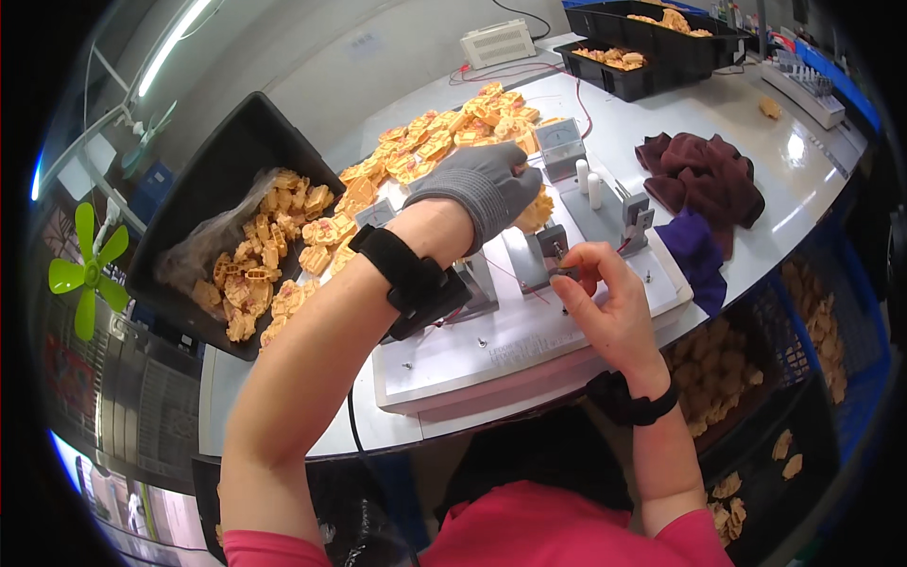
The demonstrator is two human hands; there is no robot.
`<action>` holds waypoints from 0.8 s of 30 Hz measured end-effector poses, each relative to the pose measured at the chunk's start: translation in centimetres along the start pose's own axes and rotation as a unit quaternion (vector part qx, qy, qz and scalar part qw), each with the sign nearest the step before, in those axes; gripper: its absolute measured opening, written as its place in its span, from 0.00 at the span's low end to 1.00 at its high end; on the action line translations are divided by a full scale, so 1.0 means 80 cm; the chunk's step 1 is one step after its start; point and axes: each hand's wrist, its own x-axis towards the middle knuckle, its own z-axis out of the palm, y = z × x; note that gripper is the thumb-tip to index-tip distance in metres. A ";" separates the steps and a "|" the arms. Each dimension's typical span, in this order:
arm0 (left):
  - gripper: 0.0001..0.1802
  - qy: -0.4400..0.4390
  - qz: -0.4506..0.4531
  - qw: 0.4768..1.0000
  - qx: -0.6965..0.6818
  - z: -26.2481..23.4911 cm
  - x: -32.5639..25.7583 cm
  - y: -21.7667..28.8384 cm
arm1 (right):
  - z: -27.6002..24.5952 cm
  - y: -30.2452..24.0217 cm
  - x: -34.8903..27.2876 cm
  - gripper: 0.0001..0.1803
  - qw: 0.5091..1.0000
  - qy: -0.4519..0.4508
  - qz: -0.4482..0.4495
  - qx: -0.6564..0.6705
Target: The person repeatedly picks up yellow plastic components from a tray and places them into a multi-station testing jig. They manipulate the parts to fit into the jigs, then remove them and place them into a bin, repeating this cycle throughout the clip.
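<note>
My left hand, in a grey knit glove, is closed above the middle of a white test fixture. Its fingers curl around something the glove hides. Just below the glove shows a yellow-orange plastic part. My bare right hand has thumb and forefinger drawn together at a small metal block on the fixture; whatever is between the fingertips is too small to make out. Two white-capped handles stand right of the glove, near a panel meter. Thin red wires run over the fixture.
A heap of yellow-orange parts lies behind the fixture. To the left, a tilted black bin holds more. Dark red cloth and purple cloth lie at right. Black trays and a beige box stand at the back.
</note>
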 end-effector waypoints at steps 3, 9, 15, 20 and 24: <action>0.25 0.071 0.037 0.997 0.010 0.004 0.002 0.000 | 0.001 -0.002 0.000 0.13 1.000 0.001 -0.005 -0.009; 0.24 0.119 0.017 0.990 0.074 0.004 0.024 -0.021 | 0.003 -0.002 0.000 0.13 1.000 -0.004 -0.002 -0.003; 0.30 -0.026 0.041 0.998 0.039 -0.005 0.010 -0.015 | 0.001 -0.001 0.001 0.13 1.000 0.002 -0.014 -0.016; 0.26 -0.054 0.126 0.987 0.080 0.031 0.008 -0.018 | 0.005 0.001 -0.001 0.13 1.000 0.014 -0.008 -0.005; 0.23 -0.123 0.068 0.990 0.002 0.025 0.005 -0.021 | 0.007 -0.003 -0.004 0.13 1.000 -0.003 0.010 -0.010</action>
